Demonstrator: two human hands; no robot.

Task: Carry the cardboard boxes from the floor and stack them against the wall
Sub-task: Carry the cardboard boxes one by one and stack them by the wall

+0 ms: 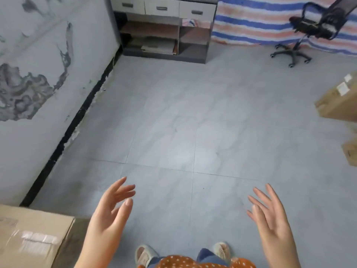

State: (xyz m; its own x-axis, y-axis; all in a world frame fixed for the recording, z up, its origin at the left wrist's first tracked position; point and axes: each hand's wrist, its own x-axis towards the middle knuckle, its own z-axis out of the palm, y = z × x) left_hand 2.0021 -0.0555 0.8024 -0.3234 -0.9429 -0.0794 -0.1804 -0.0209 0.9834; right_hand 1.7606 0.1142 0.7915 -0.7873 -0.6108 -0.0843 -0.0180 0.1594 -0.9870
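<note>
At twelve o'clock a grey cabinet stands in the corner, three shut drawers across its top and open shelves beneath; the lower left shelf holds a flat stack of papers. A taped cardboard box sits at eight o'clock against the peeling, stained wall. Two more boxes, matte brown with white labels, lie at three o'clock on the smooth pale tile floor, cut off by the edge. The left hand and right hand hover palms inward, fingers spread and straight, gripping nothing. A black mesh office chair stands at one o'clock before a striped tarp.
</note>
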